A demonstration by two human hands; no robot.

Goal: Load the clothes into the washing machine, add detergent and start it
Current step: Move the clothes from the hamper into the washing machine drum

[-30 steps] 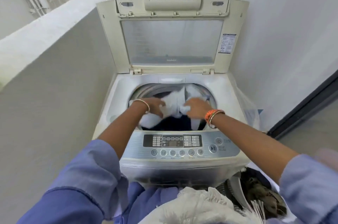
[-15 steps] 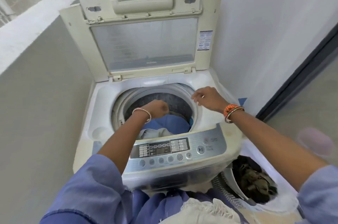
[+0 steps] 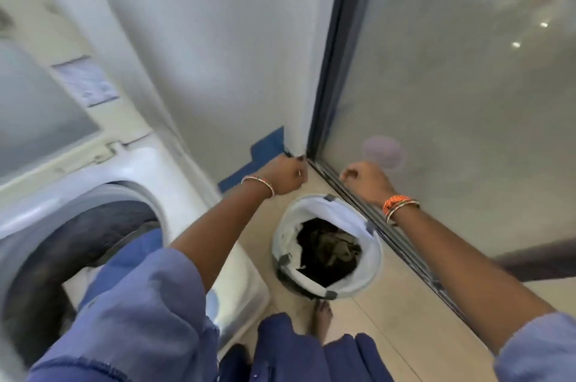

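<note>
I see a plain white wall (image 3: 224,48) going up behind everything. Low down on it there is a strip of blue tape (image 3: 265,148), shaped a bit like steps. Just to the right of the wall I see a dark door frame (image 3: 333,48) standing tall. Next to it is a big foggy glass door (image 3: 467,101) with small bright spots of light shining on it. A dark metal track (image 3: 402,244) runs along the bottom of the glass. The floor (image 3: 383,319) is made of smooth tan tiles. The picture is blurry on the left side.
</note>
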